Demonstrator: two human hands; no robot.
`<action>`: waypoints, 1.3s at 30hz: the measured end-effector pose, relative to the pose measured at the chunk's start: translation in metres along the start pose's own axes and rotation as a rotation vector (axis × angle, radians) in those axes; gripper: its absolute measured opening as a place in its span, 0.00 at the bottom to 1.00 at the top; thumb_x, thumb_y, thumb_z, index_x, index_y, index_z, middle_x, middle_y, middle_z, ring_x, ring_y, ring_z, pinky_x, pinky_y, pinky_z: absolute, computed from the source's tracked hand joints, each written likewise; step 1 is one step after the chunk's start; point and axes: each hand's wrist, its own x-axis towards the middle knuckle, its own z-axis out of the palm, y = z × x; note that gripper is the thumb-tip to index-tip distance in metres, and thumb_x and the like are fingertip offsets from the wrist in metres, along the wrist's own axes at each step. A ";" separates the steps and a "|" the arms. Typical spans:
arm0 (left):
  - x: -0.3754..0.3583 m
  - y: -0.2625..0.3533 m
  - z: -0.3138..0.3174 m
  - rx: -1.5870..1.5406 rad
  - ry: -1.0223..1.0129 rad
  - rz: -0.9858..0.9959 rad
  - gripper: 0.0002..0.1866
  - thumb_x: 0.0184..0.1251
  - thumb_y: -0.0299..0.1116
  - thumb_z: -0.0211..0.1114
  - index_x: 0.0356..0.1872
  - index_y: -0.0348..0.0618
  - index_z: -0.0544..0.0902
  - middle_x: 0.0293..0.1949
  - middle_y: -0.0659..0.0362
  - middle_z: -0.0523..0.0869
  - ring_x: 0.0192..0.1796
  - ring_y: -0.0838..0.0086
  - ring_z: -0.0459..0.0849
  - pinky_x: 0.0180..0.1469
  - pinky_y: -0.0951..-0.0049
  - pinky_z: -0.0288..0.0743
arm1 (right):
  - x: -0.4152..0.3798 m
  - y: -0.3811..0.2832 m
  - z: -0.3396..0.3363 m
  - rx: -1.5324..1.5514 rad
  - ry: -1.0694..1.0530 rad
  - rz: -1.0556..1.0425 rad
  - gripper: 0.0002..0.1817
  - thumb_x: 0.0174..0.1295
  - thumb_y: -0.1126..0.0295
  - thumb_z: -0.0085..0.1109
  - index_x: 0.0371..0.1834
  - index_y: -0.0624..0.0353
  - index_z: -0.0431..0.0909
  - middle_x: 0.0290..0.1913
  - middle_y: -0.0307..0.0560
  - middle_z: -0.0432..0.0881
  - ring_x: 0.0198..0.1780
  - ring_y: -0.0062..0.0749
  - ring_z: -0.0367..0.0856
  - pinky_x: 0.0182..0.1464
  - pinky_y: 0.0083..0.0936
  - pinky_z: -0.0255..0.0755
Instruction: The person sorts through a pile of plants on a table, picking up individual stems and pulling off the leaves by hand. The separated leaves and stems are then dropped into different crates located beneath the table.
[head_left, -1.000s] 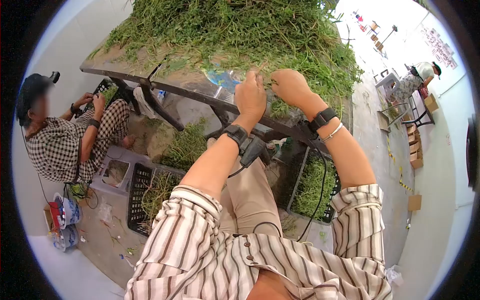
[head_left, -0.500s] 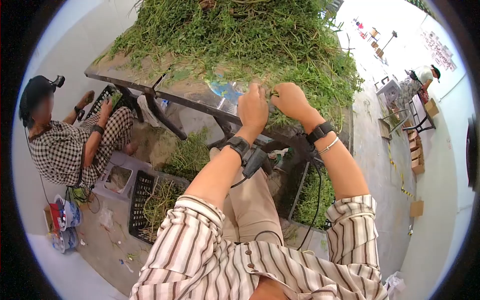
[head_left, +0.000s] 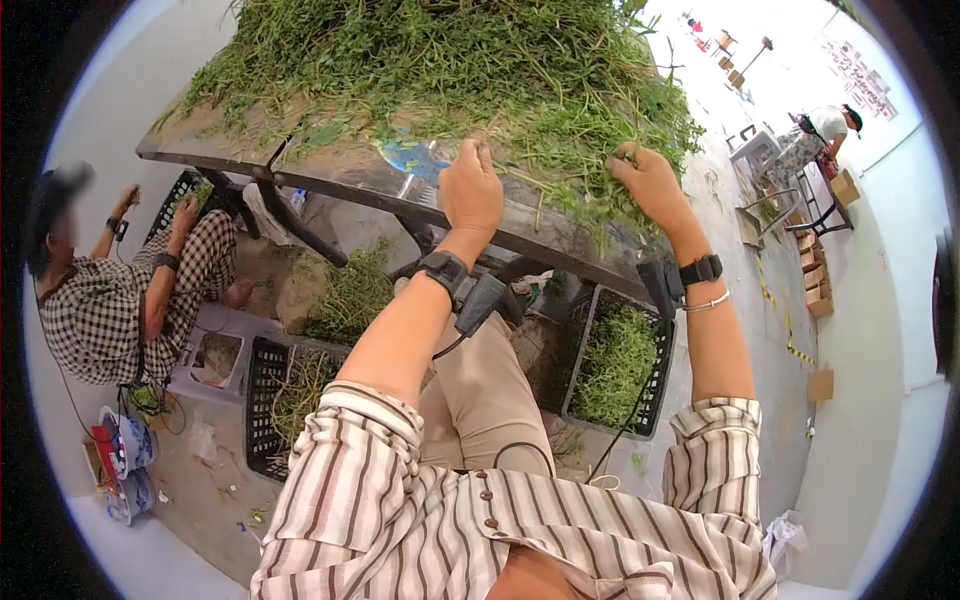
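A large heap of green leafy stems covers the table. My left hand is over the table's front edge, its fingers closed in a pinch pointing up; what it holds is too small to name. To the right, my right hand has its fingers curled at the heap's right front part, touching green stems. The two hands are well apart. Near my left hand lies a blue and clear plastic piece on the tabletop.
Below the table, a black crate holds greens, and another black crate holds stems. A co-worker in checked clothes sits at the left beside a stool. Another person bends over a small table at the far right.
My right hand has moved away from my left hand, rightward to the greens. My left hand has shifted slightly left. The camera view has also shifted a little.
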 end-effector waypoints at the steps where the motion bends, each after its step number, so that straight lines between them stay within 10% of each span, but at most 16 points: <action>1: 0.000 0.000 -0.001 0.002 0.004 0.000 0.11 0.70 0.37 0.51 0.41 0.41 0.76 0.27 0.48 0.83 0.32 0.47 0.79 0.36 0.50 0.70 | -0.006 -0.003 0.003 0.002 -0.001 -0.004 0.17 0.59 0.61 0.57 0.40 0.66 0.78 0.32 0.58 0.80 0.34 0.44 0.77 0.42 0.34 0.70; 7: 0.001 0.001 0.002 -0.041 -0.074 -0.024 0.11 0.71 0.37 0.51 0.41 0.40 0.76 0.28 0.48 0.83 0.30 0.48 0.78 0.35 0.51 0.70 | -0.010 0.001 0.034 -0.182 0.004 -0.274 0.15 0.58 0.65 0.59 0.41 0.66 0.77 0.35 0.58 0.79 0.35 0.43 0.75 0.40 0.33 0.70; 21: 0.002 -0.001 -0.001 -0.040 -0.072 -0.050 0.10 0.71 0.38 0.49 0.38 0.42 0.74 0.27 0.49 0.82 0.31 0.49 0.77 0.37 0.52 0.68 | 0.011 -0.014 0.059 -0.194 -0.204 -0.027 0.18 0.53 0.62 0.57 0.24 0.72 0.77 0.28 0.69 0.77 0.33 0.63 0.77 0.40 0.47 0.72; 39: 0.003 -0.010 0.009 -0.077 0.023 0.035 0.15 0.72 0.44 0.51 0.36 0.43 0.74 0.19 0.50 0.80 0.25 0.50 0.79 0.27 0.51 0.68 | 0.006 0.008 0.041 0.098 0.012 0.179 0.19 0.53 0.65 0.56 0.46 0.64 0.79 0.34 0.61 0.81 0.36 0.48 0.79 0.45 0.35 0.72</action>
